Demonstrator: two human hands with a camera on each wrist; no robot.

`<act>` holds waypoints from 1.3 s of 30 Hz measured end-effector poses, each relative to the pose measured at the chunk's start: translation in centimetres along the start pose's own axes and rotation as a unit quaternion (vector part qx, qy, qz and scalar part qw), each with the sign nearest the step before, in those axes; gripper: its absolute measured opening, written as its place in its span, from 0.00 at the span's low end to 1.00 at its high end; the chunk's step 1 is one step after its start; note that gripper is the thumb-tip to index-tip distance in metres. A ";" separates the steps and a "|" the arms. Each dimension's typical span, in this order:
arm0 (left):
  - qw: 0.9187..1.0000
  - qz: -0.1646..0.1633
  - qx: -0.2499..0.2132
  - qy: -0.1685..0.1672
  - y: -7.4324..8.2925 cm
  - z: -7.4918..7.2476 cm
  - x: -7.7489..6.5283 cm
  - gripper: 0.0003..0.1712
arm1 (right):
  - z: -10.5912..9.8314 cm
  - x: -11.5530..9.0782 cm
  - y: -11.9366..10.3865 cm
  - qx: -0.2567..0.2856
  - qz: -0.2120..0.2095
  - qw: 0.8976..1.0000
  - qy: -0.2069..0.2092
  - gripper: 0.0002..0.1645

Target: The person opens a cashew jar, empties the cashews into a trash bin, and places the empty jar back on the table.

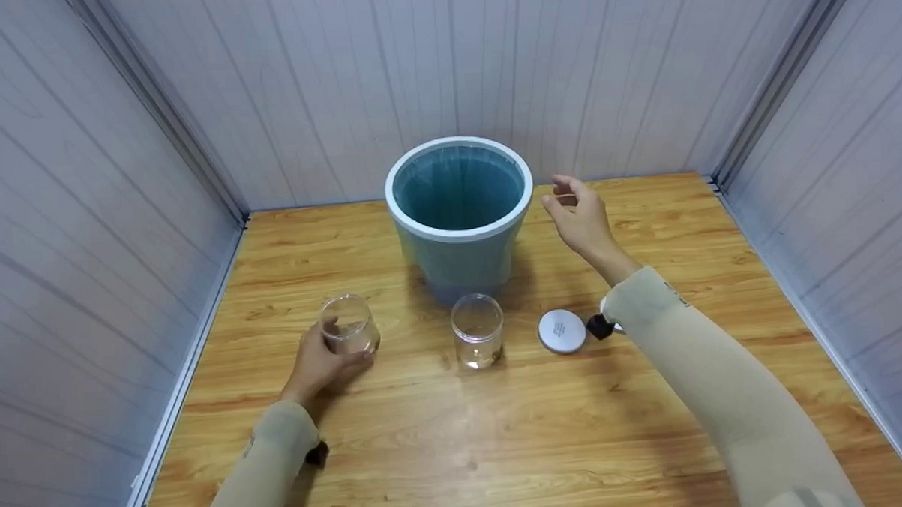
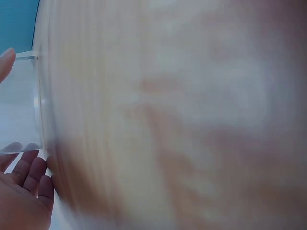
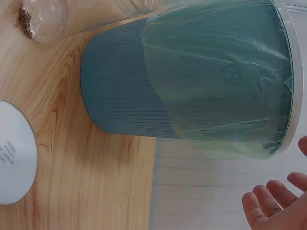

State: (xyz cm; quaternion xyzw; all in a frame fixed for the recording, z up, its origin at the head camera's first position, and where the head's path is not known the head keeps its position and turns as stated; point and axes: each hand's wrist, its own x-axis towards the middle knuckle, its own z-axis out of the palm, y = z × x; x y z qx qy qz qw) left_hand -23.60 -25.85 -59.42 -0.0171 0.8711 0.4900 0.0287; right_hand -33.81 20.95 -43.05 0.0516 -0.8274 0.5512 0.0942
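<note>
My left hand (image 1: 324, 361) grips a clear jar (image 1: 354, 324) with its thumb and fingers around the side, at the left of the table. The same jar (image 2: 19, 105) shows at the left edge of the left wrist view. Beside the right rim of a blue-green trash bin (image 1: 462, 262), my right hand (image 1: 583, 217) hangs in the air with bent, relaxed fingers and nothing in them. A second clear jar (image 1: 477, 331) stands upright in front of the bin; the right wrist view shows brown bits (image 3: 26, 21) at its bottom.
A white round lid (image 1: 562, 331) lies right of the second jar. Another white piece (image 1: 619, 327) is mostly hidden under the right sleeve. A thin greenish liner (image 3: 220, 72) covers the bin's upper part. Panel walls (image 1: 325, 85) enclose the wooden table (image 1: 458, 448).
</note>
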 end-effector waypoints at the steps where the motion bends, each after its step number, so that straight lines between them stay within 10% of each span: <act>1: 1.000 0.001 0.002 -0.004 0.0 -0.1 -0.1 0.60 | 0.0 -0.1 0.1 0.000 0.000 1.000 0.000 0.31; 39: 0.995 -0.015 0.052 -0.081 3.3 -5.4 -1.0 0.70 | -0.3 -0.9 2.3 -0.036 0.004 0.999 -0.016 0.30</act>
